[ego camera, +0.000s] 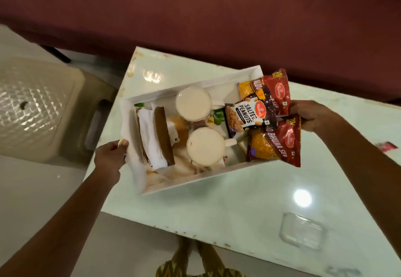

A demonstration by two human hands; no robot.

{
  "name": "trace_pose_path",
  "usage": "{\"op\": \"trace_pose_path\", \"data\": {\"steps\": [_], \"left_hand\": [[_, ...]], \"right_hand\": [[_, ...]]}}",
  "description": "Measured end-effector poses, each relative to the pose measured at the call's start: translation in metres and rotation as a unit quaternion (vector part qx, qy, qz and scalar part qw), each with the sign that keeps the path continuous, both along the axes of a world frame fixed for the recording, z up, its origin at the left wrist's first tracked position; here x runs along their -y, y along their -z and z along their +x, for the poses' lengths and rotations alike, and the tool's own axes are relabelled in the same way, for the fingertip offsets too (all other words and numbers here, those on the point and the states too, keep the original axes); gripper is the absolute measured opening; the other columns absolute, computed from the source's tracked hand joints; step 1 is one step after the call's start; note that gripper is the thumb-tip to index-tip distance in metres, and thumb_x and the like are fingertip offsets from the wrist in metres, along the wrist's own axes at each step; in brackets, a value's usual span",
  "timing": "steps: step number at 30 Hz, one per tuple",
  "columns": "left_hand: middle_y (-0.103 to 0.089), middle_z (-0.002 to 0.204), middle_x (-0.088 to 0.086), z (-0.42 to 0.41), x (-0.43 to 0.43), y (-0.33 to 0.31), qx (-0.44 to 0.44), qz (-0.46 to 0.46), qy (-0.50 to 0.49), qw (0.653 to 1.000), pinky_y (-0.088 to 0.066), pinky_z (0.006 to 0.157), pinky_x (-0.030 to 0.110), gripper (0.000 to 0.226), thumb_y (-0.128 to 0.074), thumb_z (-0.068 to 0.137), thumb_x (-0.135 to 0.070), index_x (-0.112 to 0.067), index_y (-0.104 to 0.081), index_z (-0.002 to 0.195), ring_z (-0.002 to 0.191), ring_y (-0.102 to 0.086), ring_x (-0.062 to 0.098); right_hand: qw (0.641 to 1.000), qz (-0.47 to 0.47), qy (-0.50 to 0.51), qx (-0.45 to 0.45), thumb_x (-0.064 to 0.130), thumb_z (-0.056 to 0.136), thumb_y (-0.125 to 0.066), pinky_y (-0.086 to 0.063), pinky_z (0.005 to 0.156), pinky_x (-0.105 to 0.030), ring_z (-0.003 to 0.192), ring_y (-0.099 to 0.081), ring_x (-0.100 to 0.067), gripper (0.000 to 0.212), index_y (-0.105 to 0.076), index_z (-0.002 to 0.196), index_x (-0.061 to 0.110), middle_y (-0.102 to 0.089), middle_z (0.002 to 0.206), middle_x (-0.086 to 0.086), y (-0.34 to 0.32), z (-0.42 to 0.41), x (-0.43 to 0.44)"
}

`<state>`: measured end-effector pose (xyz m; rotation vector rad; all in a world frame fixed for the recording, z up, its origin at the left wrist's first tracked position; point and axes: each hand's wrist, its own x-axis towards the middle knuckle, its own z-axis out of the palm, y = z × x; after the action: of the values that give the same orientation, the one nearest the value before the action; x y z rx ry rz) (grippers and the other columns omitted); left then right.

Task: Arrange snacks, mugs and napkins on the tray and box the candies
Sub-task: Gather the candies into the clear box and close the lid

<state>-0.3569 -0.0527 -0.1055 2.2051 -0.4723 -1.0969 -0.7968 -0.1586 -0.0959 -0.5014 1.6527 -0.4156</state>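
Seen from above w/ a head cam: nearest the viewer, on the pale glossy table, lies a clear plastic lid or box, blurred, so which one can't be told; no candies can be made out anywhere. Further in, the left hand is clenched on the white tray at its left end, thumb over the rim and a napkin edge; its fingers are hidden under the tray. The right hand pinches a fanned bunch of snack packets by their right edges; they overhang the tray's right rim. Readable ones: salted peanuts, bhujia sev; at least 2 more are mostly covered. The packets are probably light, crinkly & slick, so a grip on the sealed edges looks safest. Inside the tray: folded white napkins by a brown holder at left, 2 cream mugs in the middle. The mugs look heavy-ish & breakable, best taken by the handles; whether they're full or lidded is unclear. The napkins are soft, easily shifted. The tray's printed base is largely hidden. Beyond: a beige plastic stool at left, a maroon sofa at back.
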Motion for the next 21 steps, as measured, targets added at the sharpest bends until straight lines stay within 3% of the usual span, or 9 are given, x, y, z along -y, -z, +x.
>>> {"op": "trace_pose_path", "data": {"steps": [3,5,7,9,13,16,18,21], "left_hand": [[-0.057,0.093,0.011,-0.007,0.007,-0.021,-0.01,-0.006,0.064,0.998,-0.048,0.072,0.028,0.031,-0.057,0.089,-0.015,0.002,-0.058,0.116,0.071,-0.052,0.016],[-0.058,0.094,0.01,-0.017,0.007,-0.033,-0.011,-0.005,0.096,0.995,-0.047,0.068,0.023,0.031,-0.057,0.089,-0.015,0.0,-0.058,0.116,0.076,-0.055,0.017],[-0.058,0.099,0.01,-0.025,0.008,-0.042,-0.005,-0.004,0.114,0.993,-0.049,0.073,0.027,0.031,-0.057,0.089,-0.017,-0.002,-0.058,0.116,0.087,-0.055,0.022],[-0.059,0.098,0.011,-0.037,0.008,-0.052,-0.002,0.002,0.139,0.99,-0.048,0.081,0.033,0.03,-0.058,0.088,-0.017,-0.002,-0.06,0.114,0.088,-0.054,0.024],[-0.059,0.088,0.012,-0.065,0.005,-0.06,-0.011,-0.005,0.182,0.983,-0.049,0.072,0.032,0.025,-0.06,0.087,-0.012,-0.001,-0.062,0.109,0.075,-0.053,0.023],[-0.057,0.088,0.015,-0.091,0.001,-0.059,-0.014,0.006,0.202,0.979,-0.047,0.081,0.038,0.016,-0.061,0.086,-0.012,-0.003,-0.065,0.098,0.078,-0.051,0.027],[-0.056,0.083,0.014,-0.109,-0.002,-0.057,-0.012,0.012,0.211,0.977,-0.048,0.075,0.035,0.01,-0.06,0.086,-0.012,-0.006,-0.064,0.092,0.072,-0.049,0.027],[-0.056,0.075,0.011,-0.133,-0.008,-0.048,-0.022,0.008,0.213,0.977,-0.046,0.063,0.027,0.016,-0.059,0.087,-0.011,-0.002,-0.064,0.1,0.065,-0.05,0.021]], "right_hand": [[0.998,-0.008,0.058,-0.001,-0.008,0.083,-0.054,-0.057,0.067,-0.037,0.073,-0.068,-0.022,0.019,-0.066,0.092,0.005,-0.068,0.09,-0.011,-0.03,-0.011,-0.046],[0.994,-0.006,0.108,-0.001,-0.012,0.083,-0.05,-0.059,0.055,-0.03,0.058,-0.069,-0.019,0.02,-0.064,0.085,0.003,-0.071,0.074,-0.011,-0.048,-0.017,-0.079],[0.99,-0.003,0.144,-0.003,-0.014,0.083,-0.048,-0.057,0.045,-0.027,0.05,-0.068,-0.018,0.022,-0.062,0.079,0.002,-0.071,0.061,-0.009,-0.061,-0.022,-0.105],[0.985,0.003,0.172,-0.01,-0.015,0.084,-0.047,-0.058,0.055,-0.032,0.059,-0.066,-0.023,0.021,-0.062,0.086,0.0,-0.068,0.074,-0.014,-0.071,-0.03,-0.13],[0.973,0.003,0.231,-0.025,-0.014,0.083,-0.05,-0.057,0.062,-0.037,0.072,-0.061,-0.026,0.018,-0.062,0.091,-0.003,-0.062,0.087,-0.016,-0.083,-0.053,-0.167],[0.967,0.001,0.253,-0.032,-0.013,0.081,-0.053,-0.053,0.076,-0.045,0.077,-0.061,-0.03,0.022,-0.061,0.101,-0.007,-0.062,0.093,-0.02,-0.086,-0.074,-0.187],[0.965,0.006,0.257,-0.047,-0.013,0.082,-0.053,-0.051,0.085,-0.05,0.086,-0.061,-0.035,0.026,-0.058,0.108,-0.009,-0.062,0.102,-0.024,-0.081,-0.091,-0.195],[0.964,0.009,0.259,-0.059,-0.012,0.082,-0.055,-0.049,0.088,-0.05,0.096,-0.061,-0.037,0.032,-0.057,0.113,-0.01,-0.06,0.113,-0.026,-0.068,-0.116,-0.198]]}}
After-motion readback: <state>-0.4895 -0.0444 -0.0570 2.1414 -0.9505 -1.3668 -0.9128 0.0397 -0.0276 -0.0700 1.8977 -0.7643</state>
